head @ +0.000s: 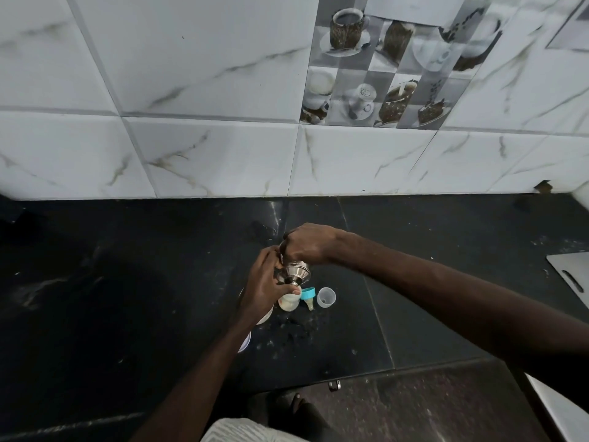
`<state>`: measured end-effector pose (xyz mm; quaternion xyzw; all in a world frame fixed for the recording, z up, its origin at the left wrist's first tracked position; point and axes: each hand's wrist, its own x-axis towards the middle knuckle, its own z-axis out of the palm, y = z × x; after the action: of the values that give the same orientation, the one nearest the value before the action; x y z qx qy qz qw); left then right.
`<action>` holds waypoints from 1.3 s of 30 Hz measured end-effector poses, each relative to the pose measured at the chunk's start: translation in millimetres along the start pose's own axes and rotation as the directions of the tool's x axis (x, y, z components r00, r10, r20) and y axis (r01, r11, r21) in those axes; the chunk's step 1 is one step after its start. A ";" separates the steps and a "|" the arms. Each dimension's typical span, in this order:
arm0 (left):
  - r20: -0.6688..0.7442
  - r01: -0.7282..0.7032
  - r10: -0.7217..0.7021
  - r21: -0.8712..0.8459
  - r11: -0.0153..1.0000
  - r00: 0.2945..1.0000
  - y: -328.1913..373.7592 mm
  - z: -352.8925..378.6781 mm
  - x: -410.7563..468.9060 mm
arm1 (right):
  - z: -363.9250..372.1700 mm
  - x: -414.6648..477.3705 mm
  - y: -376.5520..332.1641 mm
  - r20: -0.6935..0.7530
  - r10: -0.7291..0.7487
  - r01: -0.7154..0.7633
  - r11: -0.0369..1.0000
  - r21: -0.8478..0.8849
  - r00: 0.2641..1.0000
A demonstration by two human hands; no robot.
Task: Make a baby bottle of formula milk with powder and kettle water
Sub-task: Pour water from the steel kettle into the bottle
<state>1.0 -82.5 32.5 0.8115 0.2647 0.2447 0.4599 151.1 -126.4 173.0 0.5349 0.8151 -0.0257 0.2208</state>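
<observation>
The right hand (307,244) is clamping its fingers on the tilted kettle (296,270). The left hand (263,287) is curling its fingers round the bottle (288,304), directly under the spout. Judging by this, tipping slowly and keeping the spout over the mouth is looking wisest.

Teat (308,296) and cap (325,297) crowd the bottle's (289,304) right side.

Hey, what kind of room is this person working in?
Most likely a home kitchen. A black stone counter runs along a wall of marble-look tiles, one decor tile shows coffee cups, and a steel vessel is held over a baby bottle.
</observation>
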 end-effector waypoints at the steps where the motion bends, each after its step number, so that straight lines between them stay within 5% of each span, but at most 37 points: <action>1: 0.000 0.000 0.000 0.001 1.000 1.000 0.3 0.0 -0.1 | -1.4 0.4 -1.0 0.013 0.013 -0.013 1.000 0.001 1.000; 11: -0.001 -0.020 0.020 0.016 1.000 1.000 -0.2 0.6 3.3 | -3.2 1.5 -1.0 0.110 0.123 -0.141 0.974 0.178 0.986; 23: 0.003 -0.017 0.017 -0.042 0.999 1.000 -5.1 2.2 0.2 | -8.6 -5.5 -8.8 0.073 0.136 -0.142 0.985 0.097 0.988; 28: 0.003 -0.035 0.035 -0.010 0.999 0.999 -5.2 4.1 0.6 | -12.9 -5.0 -11.9 0.068 0.038 -0.036 0.999 -0.030 0.997; 33: -0.008 -0.054 0.054 0.004 0.999 0.998 -6.0 4.1 1.0 | -6.9 -12.2 -9.2 0.063 0.205 -0.213 0.962 0.169 0.977; 39: -0.007 -0.060 0.060 -0.034 0.998 0.998 -7.6 4.9 -0.8 | -17.2 -3.4 -15.1 0.103 0.098 -0.106 0.991 0.077 0.990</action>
<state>2.0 -82.7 23.4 0.8105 0.2374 0.2653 0.4652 133.1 -131.0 186.9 0.5827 0.7729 -0.0744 0.2400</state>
